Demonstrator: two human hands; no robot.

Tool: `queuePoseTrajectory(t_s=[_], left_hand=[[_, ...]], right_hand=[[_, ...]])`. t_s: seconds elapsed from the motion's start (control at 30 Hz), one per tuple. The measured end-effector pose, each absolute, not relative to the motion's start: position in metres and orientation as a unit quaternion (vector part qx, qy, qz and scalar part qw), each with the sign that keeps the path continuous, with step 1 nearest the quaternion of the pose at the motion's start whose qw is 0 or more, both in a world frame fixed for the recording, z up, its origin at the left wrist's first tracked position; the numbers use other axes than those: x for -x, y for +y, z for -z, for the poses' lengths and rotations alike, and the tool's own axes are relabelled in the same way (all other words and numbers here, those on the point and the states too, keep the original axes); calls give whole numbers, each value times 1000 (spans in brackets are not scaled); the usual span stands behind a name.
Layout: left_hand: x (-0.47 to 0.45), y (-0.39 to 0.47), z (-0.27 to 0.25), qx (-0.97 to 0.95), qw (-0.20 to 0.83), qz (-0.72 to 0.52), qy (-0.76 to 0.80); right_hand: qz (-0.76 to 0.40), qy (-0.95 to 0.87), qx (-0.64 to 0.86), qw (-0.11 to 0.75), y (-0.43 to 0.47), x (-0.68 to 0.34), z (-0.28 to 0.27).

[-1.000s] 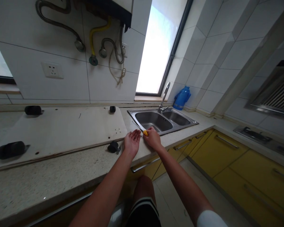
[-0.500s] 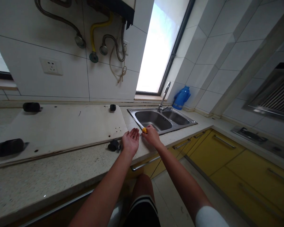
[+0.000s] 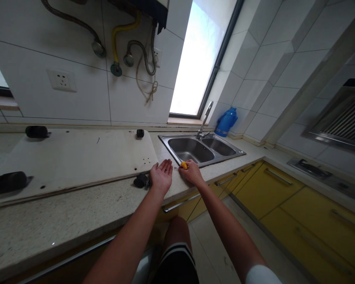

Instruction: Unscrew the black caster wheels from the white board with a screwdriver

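Speckled stone surface [image 3: 77, 213] runs along the tiled wall and turns the corner to the right, yellow cabinet fronts [image 3: 286, 193] under it. A large white board [image 3: 77, 157] lies flat on the surface, left of centre, with dark castor wheels at its corners; one wheel [image 3: 141, 180] sits at the near right corner, just beside the left hand. Double steel sink [image 3: 201, 148] set into the surface right of the board, tap [image 3: 205, 118] at its back edge, blue jug [image 3: 227, 121] in the corner behind it near the window.

Left hand [image 3: 161, 176] rests on the surface at the board's near right corner, palm up, fingers spread open, holding nothing. Right hand [image 3: 191, 172] lies just beside it, at the front left rim of the sink, closed around a small tool with a yellow handle [image 3: 184, 165]; only the handle end shows past the fingers, and a thin dark shaft points away along the sink rim. The two hands are near but apart.
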State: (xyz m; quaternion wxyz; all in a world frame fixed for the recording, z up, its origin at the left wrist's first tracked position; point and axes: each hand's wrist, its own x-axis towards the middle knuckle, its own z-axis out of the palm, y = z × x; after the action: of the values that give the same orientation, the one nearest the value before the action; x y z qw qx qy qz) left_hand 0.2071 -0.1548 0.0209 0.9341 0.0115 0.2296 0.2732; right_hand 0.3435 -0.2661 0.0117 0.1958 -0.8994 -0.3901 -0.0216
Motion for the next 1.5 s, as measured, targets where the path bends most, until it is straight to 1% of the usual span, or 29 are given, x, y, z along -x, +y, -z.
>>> queuePoseTrajectory(t_s=[0.17, 0.3, 0.47, 0.57, 0.8, 1.0, 1.13, 1.37, 1.43, 1.5], left_hand=[[-206, -155, -22, -10, 934, -274, 228], [-206, -155, -22, -10, 933, -276, 229], [-206, -154, -22, -8, 933, -274, 232], [-206, -154, -21, -6, 935, -271, 230], [-203, -154, -22, -3, 939, -266, 218], [-191, -161, -29, -3, 943, -263, 203], [-176, -167, -39, 2, 939, -283, 195], [-148, -176, -51, 22, 924, -327, 198], [-142, -176, -55, 28, 921, -334, 200], [-134, -175, -59, 34, 918, -340, 201]], right_hand=[[27, -395, 891, 223, -263, -343, -12], [39, -401, 877, 263, -257, -333, -22], [13, -444, 845, 296, -247, -320, -39], [17, -437, 854, 281, -245, -325, -39], [11, -372, 904, 209, -250, -336, -17], [8, -361, 907, 216, -245, -329, -16], [3, -365, 895, 255, -245, -330, -19], [-21, -432, 801, 415, -248, -301, -55], [-32, -471, 761, 446, -245, -282, -68], [-37, -503, 732, 459, -239, -264, -76]])
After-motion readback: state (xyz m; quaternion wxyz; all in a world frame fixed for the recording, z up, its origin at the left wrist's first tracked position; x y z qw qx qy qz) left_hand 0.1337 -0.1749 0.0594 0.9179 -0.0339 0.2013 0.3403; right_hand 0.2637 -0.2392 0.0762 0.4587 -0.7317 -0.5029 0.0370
